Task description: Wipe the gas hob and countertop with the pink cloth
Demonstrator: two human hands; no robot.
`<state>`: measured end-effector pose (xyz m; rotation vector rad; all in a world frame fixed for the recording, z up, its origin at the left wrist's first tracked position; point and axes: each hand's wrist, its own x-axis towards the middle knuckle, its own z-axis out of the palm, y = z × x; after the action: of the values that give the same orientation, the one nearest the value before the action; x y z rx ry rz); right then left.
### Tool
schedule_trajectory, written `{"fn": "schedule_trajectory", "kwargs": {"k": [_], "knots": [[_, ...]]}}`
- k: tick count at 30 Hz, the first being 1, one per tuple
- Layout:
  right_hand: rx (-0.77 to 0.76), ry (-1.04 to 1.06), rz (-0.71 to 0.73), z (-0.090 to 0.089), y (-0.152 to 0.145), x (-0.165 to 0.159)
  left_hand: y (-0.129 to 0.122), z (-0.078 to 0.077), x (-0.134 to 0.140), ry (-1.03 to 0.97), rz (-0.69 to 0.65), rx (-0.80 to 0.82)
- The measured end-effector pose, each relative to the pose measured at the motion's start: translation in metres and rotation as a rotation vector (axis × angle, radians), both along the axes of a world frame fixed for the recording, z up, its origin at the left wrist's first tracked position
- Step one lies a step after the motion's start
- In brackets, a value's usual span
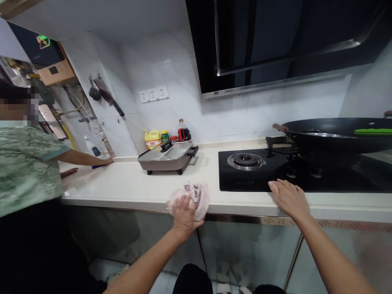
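Note:
A pale pink cloth [200,204] lies bunched over the front edge of the white countertop [122,183]. My left hand [183,216] grips it, fingers curled into the fabric. On the right, my right hand [289,198] rests palm down at the front edge of the black gas stove [245,177], fingers stretched out and holding nothing. Behind the cloth stands an electric pan [162,164] with a glass lid and black handles. To the right, a large black wok [333,139] with a green-handled utensil [372,131] in it sits on the stove.
At the left another person [27,163] stands with hands on the counter. A yellow jug [152,139] and a dark sauce bottle [183,131] stand by the wall. A cleaver [107,94] hangs above. The range hood [275,45] overhangs the stove.

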<state>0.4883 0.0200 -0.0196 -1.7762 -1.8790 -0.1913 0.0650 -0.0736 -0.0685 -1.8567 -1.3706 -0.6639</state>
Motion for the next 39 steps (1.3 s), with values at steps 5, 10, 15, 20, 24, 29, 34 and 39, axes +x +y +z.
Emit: {"fn": "schedule_trajectory", "kwargs": {"k": [5, 10, 15, 20, 24, 29, 34, 39], "knots": [[0.043, 0.028, 0.013, -0.006, 0.003, 0.002, 0.024, -0.009, 0.153, -0.015, -0.181, -0.102], [0.035, 0.140, 0.061, -0.002, 0.008, 0.010, 0.031, 0.017, 0.245, 0.104, -0.291, -0.260], [0.145, 0.585, 0.197, 0.014, -0.016, 0.017, 0.025, 0.030, 0.256, 0.110, -0.308, -0.347], [0.100, 0.446, 0.453, -0.002, -0.063, -0.009, 0.010, 0.050, 0.235, -0.021, -0.473, -0.427], [0.064, 0.136, 0.443, -0.015, -0.072, -0.025, 0.005, 0.081, 0.191, -0.089, -0.811, -0.501], [0.106, -0.171, 0.291, -0.006, -0.069, -0.063, 0.021, 0.103, 0.096, -0.310, -0.651, -0.430], [0.207, -0.183, 0.313, -0.002, -0.072, -0.147, 0.043, 0.103, 0.016, -0.371, -0.141, -0.404], [0.224, -0.167, 0.391, -0.013, -0.070, -0.194, 0.049, 0.093, -0.002, -0.386, -0.002, -0.434]]}}
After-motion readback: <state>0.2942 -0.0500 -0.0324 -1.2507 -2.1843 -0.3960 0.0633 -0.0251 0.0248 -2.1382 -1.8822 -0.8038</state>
